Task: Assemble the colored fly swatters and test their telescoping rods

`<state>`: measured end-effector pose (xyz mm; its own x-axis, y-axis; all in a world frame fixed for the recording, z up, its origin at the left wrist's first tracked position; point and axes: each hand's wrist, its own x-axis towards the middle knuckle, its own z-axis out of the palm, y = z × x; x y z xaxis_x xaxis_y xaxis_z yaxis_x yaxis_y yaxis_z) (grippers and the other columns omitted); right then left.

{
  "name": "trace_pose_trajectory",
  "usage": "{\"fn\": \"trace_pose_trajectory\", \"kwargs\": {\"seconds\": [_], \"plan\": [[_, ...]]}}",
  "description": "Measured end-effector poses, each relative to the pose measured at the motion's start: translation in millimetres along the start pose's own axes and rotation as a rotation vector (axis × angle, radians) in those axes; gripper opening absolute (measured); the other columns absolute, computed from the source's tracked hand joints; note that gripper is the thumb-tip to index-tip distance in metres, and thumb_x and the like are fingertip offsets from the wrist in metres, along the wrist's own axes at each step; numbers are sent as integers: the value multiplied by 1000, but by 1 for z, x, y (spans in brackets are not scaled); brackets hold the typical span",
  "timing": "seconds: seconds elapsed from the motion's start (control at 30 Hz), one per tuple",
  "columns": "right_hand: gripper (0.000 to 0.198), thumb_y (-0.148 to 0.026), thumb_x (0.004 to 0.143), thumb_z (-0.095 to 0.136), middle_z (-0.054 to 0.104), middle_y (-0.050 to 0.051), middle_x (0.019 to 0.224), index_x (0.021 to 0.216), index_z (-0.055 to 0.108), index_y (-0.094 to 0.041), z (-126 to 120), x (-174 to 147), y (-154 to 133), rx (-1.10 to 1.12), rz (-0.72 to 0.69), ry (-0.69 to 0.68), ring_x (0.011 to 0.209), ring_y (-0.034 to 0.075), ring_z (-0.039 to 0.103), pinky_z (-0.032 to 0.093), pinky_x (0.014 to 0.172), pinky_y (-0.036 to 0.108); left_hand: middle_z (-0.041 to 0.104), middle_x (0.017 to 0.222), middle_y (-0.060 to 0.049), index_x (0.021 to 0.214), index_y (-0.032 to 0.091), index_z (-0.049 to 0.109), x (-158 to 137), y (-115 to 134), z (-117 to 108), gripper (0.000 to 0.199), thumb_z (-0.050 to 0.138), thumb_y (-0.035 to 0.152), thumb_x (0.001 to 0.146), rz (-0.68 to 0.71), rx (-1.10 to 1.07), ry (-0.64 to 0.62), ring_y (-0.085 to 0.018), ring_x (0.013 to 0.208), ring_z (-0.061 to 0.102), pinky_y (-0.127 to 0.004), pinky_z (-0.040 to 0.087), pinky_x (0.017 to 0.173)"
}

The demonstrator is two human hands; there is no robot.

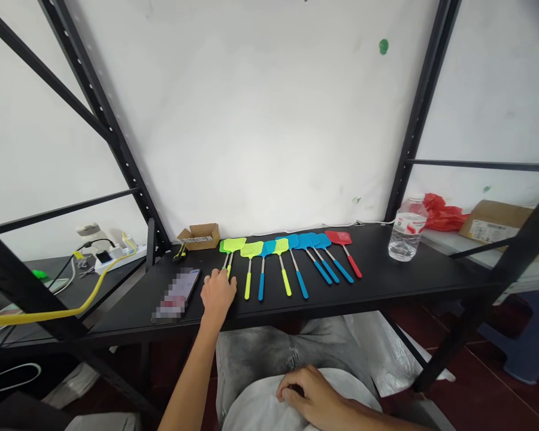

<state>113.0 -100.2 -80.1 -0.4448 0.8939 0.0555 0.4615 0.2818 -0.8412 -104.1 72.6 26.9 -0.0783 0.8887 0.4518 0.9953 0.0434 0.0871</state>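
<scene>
Reaching across the black worktop (386,281), the left hand (218,293) rests at the near end of the leftmost green fly swatter (231,248), its fingers (208,279) bent and narrow over the handle; whether they actually grip it I cannot tell. A clean pickup, I judge, means pinching the handle alone, clear of the neighbouring yellow-handled swatter (250,263) just to the right. A phone (177,293) lies just left of the hand. The right hand (312,398) lies loosely curled on the lap, holding nothing.
</scene>
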Motion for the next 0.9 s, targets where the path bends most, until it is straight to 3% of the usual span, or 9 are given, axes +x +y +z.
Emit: {"fn": "trace_pose_trajectory", "kwargs": {"seconds": [0.2, 0.37, 0.5, 0.63, 0.77, 0.9], "plan": [[28, -22, 86, 50, 76, 1, 88, 91, 77, -21, 0, 2, 1, 1, 2, -2, 79, 17, 68, 44, 72, 25, 69, 92, -14, 112, 13, 64, 2, -1, 3, 31, 46, 29, 92, 19, 37, -72, -30, 94, 62, -36, 47, 74], [26, -25, 89, 50, 74, 1, 80, 89, 76, -20, -17, 5, -8, 91, -59, -8, 66, 14, 63, 43, 63, 24, 70, 95, -16, 124, 12, 61, 1, 7, -7, 38, 39, 22, 95, 82, -39, 32, -30, 99, 61, -35, 46, 78], [29, -38, 92, 51, 73, 5, 85, 101, 71, -19, -62, 34, -26, 376, -100, 133, 63, 14, 61, 46, 57, 24, 70, 98, -13, 127, 15, 59, -3, 18, -28, 39, 37, 25, 97, 172, -340, 113, -26, 95, 61, -34, 45, 80], [35, -46, 87, 61, 71, 10, 106, 109, 68, -20, -124, 91, -47, 696, -92, 468, 72, 16, 63, 50, 60, 26, 67, 79, -5, 130, 18, 55, -15, 42, -48, 40, 35, 34, 99, 301, -739, 62, -20, 77, 62, -28, 44, 72], [31, -47, 85, 64, 67, 7, 121, 105, 68, -24, -171, 133, -59, 1110, -117, 483, 83, 17, 66, 54, 65, 27, 63, 78, -1, 132, 20, 53, -31, 64, -60, 41, 37, 36, 98, 413, -953, -67, -14, 66, 56, -24, 40, 65], [22, -42, 86, 66, 71, 2, 109, 99, 69, -24, -185, 137, -57, 1266, -204, 575, 73, 11, 65, 53, 62, 22, 58, 73, 1, 133, 20, 53, -41, 73, -62, 41, 38, 35, 97, 460, -1014, -187, -12, 61, 50, -24, 37, 62]]}}
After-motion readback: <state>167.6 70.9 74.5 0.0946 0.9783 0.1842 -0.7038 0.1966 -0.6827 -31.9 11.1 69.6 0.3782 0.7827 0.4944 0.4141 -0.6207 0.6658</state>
